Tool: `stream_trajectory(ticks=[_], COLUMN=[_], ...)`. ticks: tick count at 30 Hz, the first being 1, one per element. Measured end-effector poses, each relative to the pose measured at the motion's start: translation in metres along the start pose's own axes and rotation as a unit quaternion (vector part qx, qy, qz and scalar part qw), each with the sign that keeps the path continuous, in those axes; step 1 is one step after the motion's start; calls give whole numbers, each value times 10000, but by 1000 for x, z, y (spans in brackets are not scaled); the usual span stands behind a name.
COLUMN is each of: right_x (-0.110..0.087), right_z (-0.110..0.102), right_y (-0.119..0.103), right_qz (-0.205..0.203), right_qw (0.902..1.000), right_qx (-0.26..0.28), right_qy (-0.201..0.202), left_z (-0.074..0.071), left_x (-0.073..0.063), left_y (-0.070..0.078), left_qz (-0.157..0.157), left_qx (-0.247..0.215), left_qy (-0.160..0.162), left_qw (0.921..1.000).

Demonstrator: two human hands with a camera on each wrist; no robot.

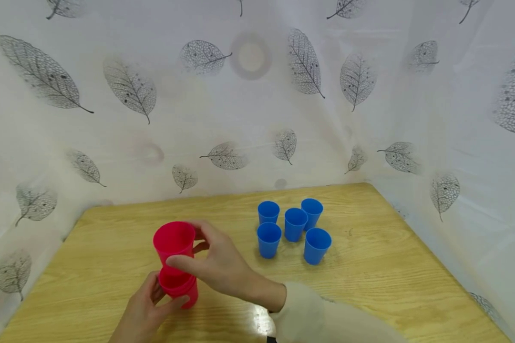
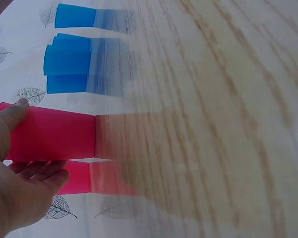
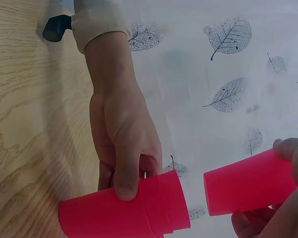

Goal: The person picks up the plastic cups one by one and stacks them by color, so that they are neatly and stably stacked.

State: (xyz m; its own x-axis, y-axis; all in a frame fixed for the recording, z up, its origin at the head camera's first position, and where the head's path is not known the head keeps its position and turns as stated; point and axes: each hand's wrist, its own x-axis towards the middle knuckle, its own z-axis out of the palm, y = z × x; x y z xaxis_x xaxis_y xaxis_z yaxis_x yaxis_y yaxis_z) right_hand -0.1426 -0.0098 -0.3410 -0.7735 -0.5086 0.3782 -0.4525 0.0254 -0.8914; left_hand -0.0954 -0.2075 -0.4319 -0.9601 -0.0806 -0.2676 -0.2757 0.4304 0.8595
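Note:
My left hand [image 1: 143, 305] grips a stack of nested red cups [image 1: 184, 291] standing upright on the table, thumb on the near side. Above it, my right hand [image 1: 223, 262] holds a single red cup [image 1: 173, 238], thumb in front and fingers behind. In the right wrist view the base of this held cup [image 3: 248, 186] faces the open rim of the stack [image 3: 114, 213], with a gap between them. Past the left fingers, the left wrist view shows another red cup [image 2: 77, 178] on the table, hidden in the head view.
Several blue cups [image 1: 295, 223] stand upright in a loose group right of the hands. The wood-grain table [image 1: 369, 267] is bordered at the back and sides by a white curtain [image 1: 249, 114] with leaf prints. My right forearm crosses the table's front.

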Motion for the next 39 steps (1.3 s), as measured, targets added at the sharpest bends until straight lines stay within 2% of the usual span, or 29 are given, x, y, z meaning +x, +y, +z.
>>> stream_trajectory(ticks=[6,18,29,39], right_x=[-2,-3,-3,-7], right_z=[3,3,2,1], right_y=[4,17,23,27], right_qz=[-61,187,418,390], right_qw=[9993,9964,9937,9944], right_qx=[-217,-589,-819,-780], right_qy=[-297,-584,-636,-599], left_z=[1,1,1,1], left_x=[-2,-2,-2,-2], left_y=[-1,-2,0,1], left_qz=[124,173,79,76], left_qx=[45,45,-42,-2], left_qy=[24,105,120,98], left_qw=[9999,9998,9999,9999])
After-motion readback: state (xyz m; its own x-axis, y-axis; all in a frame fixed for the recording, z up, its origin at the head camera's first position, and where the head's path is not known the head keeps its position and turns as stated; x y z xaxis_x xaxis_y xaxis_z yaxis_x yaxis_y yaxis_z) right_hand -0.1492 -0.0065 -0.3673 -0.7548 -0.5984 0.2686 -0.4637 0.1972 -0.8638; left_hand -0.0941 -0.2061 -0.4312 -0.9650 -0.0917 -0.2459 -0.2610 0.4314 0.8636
